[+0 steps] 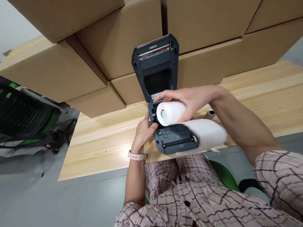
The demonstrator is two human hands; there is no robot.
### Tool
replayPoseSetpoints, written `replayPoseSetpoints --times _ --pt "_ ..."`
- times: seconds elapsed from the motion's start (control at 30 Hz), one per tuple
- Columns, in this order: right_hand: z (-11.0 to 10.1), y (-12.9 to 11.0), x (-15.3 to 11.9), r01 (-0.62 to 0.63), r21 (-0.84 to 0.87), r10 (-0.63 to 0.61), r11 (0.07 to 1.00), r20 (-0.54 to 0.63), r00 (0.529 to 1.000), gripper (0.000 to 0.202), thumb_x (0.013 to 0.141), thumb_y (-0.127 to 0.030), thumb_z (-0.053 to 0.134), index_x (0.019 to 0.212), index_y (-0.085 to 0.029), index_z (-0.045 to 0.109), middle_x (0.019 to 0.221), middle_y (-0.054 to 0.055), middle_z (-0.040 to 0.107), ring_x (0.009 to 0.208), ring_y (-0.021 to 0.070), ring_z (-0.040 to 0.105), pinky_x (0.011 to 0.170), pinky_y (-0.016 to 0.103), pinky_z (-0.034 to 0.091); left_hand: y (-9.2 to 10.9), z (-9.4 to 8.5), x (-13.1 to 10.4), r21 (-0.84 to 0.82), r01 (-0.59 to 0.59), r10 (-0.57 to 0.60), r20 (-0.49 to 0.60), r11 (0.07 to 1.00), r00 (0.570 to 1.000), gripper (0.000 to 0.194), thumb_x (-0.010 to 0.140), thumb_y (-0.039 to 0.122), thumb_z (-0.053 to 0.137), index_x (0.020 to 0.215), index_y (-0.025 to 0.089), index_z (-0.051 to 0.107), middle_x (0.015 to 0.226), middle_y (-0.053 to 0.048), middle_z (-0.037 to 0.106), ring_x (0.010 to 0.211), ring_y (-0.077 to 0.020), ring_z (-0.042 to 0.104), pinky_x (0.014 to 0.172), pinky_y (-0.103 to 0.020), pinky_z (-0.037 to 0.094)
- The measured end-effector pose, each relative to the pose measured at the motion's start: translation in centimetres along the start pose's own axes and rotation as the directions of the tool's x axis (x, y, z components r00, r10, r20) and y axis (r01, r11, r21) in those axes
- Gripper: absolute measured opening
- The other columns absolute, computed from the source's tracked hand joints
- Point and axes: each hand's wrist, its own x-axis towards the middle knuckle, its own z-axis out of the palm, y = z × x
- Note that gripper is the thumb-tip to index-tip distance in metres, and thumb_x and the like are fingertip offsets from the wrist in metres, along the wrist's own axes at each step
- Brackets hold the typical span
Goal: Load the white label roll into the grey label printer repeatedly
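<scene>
A dark grey label printer [177,134] stands on the wooden table with its lid [158,67] raised. My right hand [189,99] grips a white paper roll [170,113] from above and the right, holding it over the printer's open bay. The roll's hollow core faces left. My left hand [143,131] rests against the printer's left side, its fingers at the edge of the bay and partly hidden; whether they grip the printer is not clear. A larger white object [207,132], smooth and rounded, lies against the printer's right side.
Stacked cardboard boxes [202,12] line the back of the wooden table [276,103]. A small white roll [210,114] with a dark hollow end lies behind my right forearm. An office chair [12,110] stands on the floor at the left.
</scene>
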Motion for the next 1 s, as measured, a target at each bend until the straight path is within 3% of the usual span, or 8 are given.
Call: replayPoseSetpoints --times 0.07,0.17,0.3,0.37,0.57,0.7,0.83,1.0 --pt "-1.8 -0.6 -2.7 0.048 0.098 -0.038 0.994 -0.102 0.994 0.108 0.075 -0.045 0.089 0.168 -0.028 0.038 0.147 0.008 0.067 0.13 0.0307 0.068 0.11 0.041 0.058 -0.1 0.1 0.0 -0.018 0.0 0.0 0.005 1.0 1.0 0.071 0.083 0.025 0.054 0.153 0.017 0.057 0.065 0.004 0.056 0.061 -0.0183 0.048 0.063 -0.03 0.033" --pt "-3.1 -1.1 -6.0 -0.089 0.196 0.143 0.977 -0.285 0.948 0.109 0.075 -0.046 0.089 0.168 -0.022 0.039 0.156 0.013 0.059 0.14 0.0372 0.061 0.121 0.051 0.051 -0.1 0.1 -0.1 -0.034 0.014 -0.014 0.008 0.999 1.0 0.072 0.082 0.024 0.053 0.153 0.016 0.056 0.064 0.005 0.055 0.06 -0.0173 0.046 0.062 -0.03 0.032" --pt "-2.5 0.8 -7.5 -0.391 0.364 0.517 0.845 -0.374 0.77 0.111 0.075 -0.038 0.089 0.171 -0.026 0.034 0.147 0.016 0.065 0.121 0.0383 0.072 0.106 0.059 0.061 -0.1 0.2 -0.1 -0.048 0.016 -0.016 -0.003 0.999 1.0 0.073 0.082 0.024 0.054 0.154 0.017 0.057 0.066 0.004 0.057 0.061 -0.0172 0.047 0.063 -0.03 0.032" --pt "-1.8 2.9 -7.2 -0.44 0.391 0.578 0.808 -0.387 0.719 0.114 0.071 -0.037 0.091 0.17 -0.028 0.035 0.145 0.016 0.068 0.12 0.0398 0.074 0.103 0.061 0.062 -0.1 0.2 -0.2 -0.052 0.021 -0.022 -0.013 0.998 1.0 0.075 0.081 0.024 0.055 0.156 0.017 0.057 0.064 0.005 0.055 0.061 -0.0174 0.046 0.063 -0.03 0.032" --pt "0.4 9.9 -5.1 -0.388 0.358 0.515 0.849 -0.395 0.761 0.113 0.066 -0.038 0.092 0.166 -0.023 0.041 0.147 0.017 0.068 0.131 0.0398 0.07 0.113 0.058 0.058 -0.2 0.4 -0.2 -0.083 0.017 -0.019 -0.019 0.996 1.0 0.078 0.081 0.023 0.054 0.159 0.017 0.055 0.064 0.005 0.056 0.06 -0.0166 0.046 0.064 -0.03 0.032" --pt "2.4 11.7 -5.1 -0.397 0.414 0.555 0.819 -0.394 0.733 0.113 0.065 -0.044 0.094 0.164 -0.024 0.043 0.147 0.015 0.07 0.136 0.04 0.067 0.119 0.06 0.053 -0.3 0.4 -0.2 -0.088 0.018 -0.021 -0.025 0.996 0.999 0.078 0.08 0.023 0.055 0.157 0.017 0.056 0.062 0.006 0.053 0.059 -0.0161 0.044 0.063 -0.029 0.031" --pt "3.4 11.8 -8.8 -0.31 0.578 0.58 0.755 -0.367 0.727 0.114 0.072 -0.047 0.095 0.169 -0.03 0.037 0.164 0.014 0.059 0.151 0.0383 0.057 0.125 0.059 0.048 -0.3 0.4 -0.2 -0.094 0.015 -0.017 -0.019 0.995 1.0 0.079 0.081 0.023 0.055 0.159 0.016 0.054 0.062 0.006 0.054 0.06 -0.0163 0.046 0.063 -0.029 0.033" --pt "5.0 10.1 -15.3 -0.244 0.738 0.591 0.628 -0.249 0.767 0.07 0.086 -0.048 0.086 0.151 -0.037 0.059 0.162 0.01 0.062 0.154 0.0341 0.055 0.123 0.058 0.051 -0.3 0.4 -0.3 -0.11 0.023 -0.025 -0.019 0.994 0.999 0.079 0.081 0.023 0.055 0.16 0.017 0.053 0.063 0.006 0.055 0.059 -0.0156 0.046 0.062 -0.029 0.033"
